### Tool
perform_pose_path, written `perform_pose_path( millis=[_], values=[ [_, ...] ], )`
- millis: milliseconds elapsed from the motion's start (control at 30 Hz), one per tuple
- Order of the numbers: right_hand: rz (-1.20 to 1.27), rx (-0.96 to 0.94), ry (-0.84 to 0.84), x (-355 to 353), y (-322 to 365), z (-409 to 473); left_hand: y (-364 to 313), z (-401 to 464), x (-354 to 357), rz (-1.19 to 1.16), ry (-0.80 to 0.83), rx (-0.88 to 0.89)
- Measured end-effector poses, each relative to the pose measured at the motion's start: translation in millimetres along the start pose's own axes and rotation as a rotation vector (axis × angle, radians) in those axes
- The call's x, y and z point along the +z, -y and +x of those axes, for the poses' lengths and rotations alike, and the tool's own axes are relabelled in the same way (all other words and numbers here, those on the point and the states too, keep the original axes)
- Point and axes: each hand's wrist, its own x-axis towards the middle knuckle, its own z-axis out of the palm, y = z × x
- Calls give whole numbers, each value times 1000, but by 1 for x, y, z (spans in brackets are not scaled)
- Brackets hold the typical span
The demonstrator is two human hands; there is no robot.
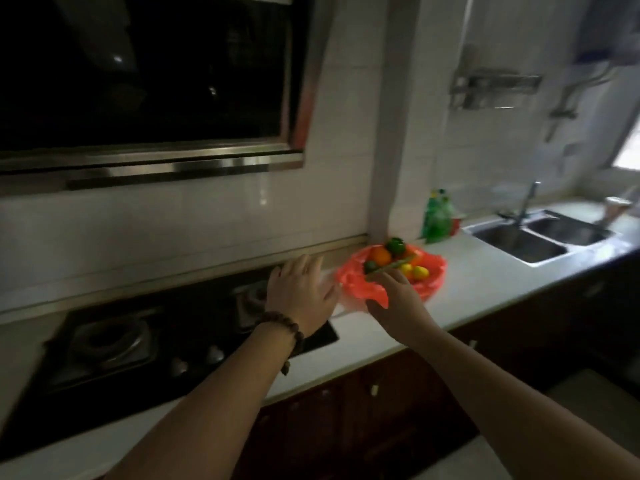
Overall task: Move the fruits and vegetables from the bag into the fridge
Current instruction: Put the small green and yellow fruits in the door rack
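A red plastic bag (356, 284) lies open on the white counter (485, 275), beside the stove. Inside it I see an orange (380, 255), a dark green pepper (395, 245), yellow lemons (419, 272) and a small green fruit (370, 266). My right hand (394, 299) is at the bag's near edge, and its fingers hold a long thin green vegetable (389, 266) that lies across the fruit. My left hand (299, 292), a bead bracelet on its wrist, hovers with fingers spread just left of the bag. The fridge is out of view.
A black gas stove (145, 341) with two burners and knobs fills the counter's left. A range hood (149, 81) hangs above it. A green bottle (437, 216) stands behind the bag, and a double steel sink (540, 237) with a tap lies to the right.
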Motion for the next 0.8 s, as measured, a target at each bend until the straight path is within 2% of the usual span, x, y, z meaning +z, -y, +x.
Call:
perform_pose_path(
  millis=[167,367,600,800],
  values=[
    [-27,97,-54,-51,-96,-14,-87,44,64,-42,44,86],
    [-30,180,-67,-86,-170,0,-144,85,117,-56,77,136],
    [-56,227,-22,-78,-247,54,-156,155,183,-102,118,113],
    [-76,228,63,-50,-320,143,-141,236,260,-112,167,-3]
  ],
)
